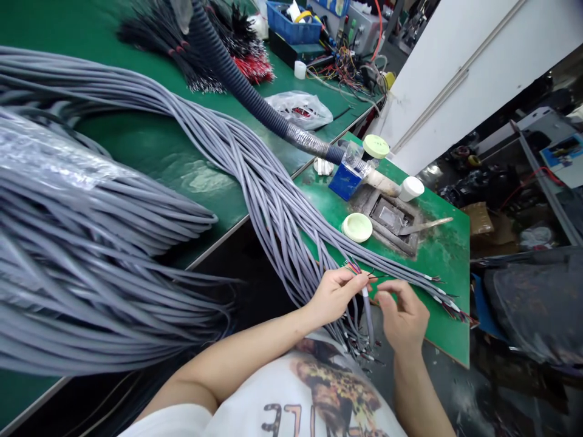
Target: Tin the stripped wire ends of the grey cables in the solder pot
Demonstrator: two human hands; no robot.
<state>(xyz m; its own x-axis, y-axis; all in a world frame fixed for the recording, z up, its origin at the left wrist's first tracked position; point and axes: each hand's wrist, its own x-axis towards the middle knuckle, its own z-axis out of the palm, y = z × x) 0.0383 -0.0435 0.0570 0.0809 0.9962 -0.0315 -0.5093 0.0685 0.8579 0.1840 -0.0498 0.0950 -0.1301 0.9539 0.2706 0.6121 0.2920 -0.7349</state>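
Left hand (334, 295) pinches the stripped end of one grey cable (367, 309), thumb and forefinger closed just below the fanned coloured cores (353, 267). Right hand (403, 315) sits just beside it, fingers curled in toward those cores; can't tell if it actually grips a strand or only touches. Cable is lower centre of the frame, at the near edge of the small green bench (449, 340), its tail hanging down toward the lap.

Rest of the grey bundle (255, 164) runs from upper left across to the hands; more stripped ends (449, 306) lie on the bench at right. Solder pot (394, 218) is just above the hands, a lid (357, 227) beside it.

Risks, as I read it: thin cores can splay or snap if twisted hard. Loose ends nearby tangle easily, so the wrong cable could get dragged. Pot is near, so a sleeve or cable could brush it.
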